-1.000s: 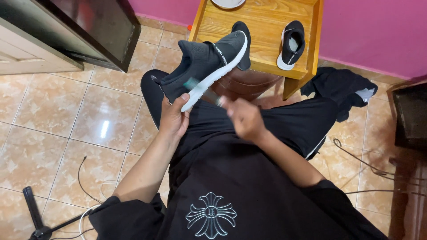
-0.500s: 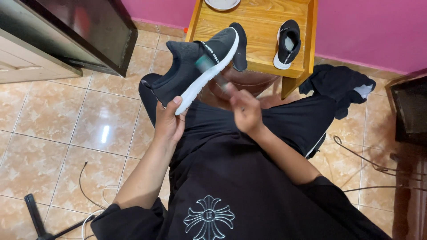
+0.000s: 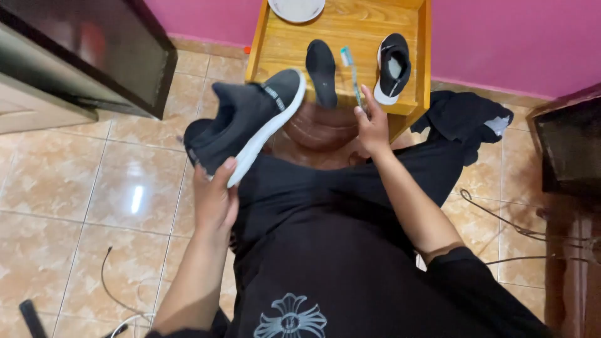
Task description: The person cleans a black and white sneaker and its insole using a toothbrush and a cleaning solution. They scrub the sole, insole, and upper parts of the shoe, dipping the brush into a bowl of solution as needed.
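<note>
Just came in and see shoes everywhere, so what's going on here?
A seated person holds a dark sneaker with a white sole up in the left hand. The right hand reaches to a toothbrush on the wooden table, beside a black insole and the other sneaker.
</note>
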